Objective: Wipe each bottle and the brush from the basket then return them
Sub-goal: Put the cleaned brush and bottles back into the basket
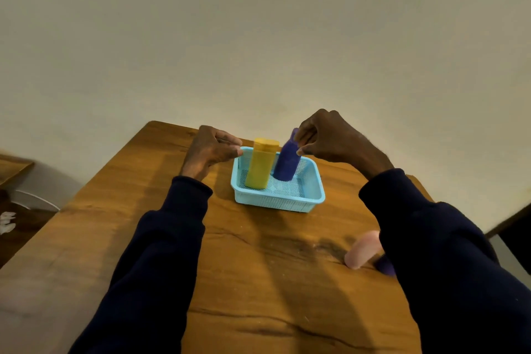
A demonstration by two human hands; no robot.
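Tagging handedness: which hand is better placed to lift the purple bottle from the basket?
Right. The right hand pinches the purple bottle by its top; the left hand sits beside the basket, yellow bottle between.
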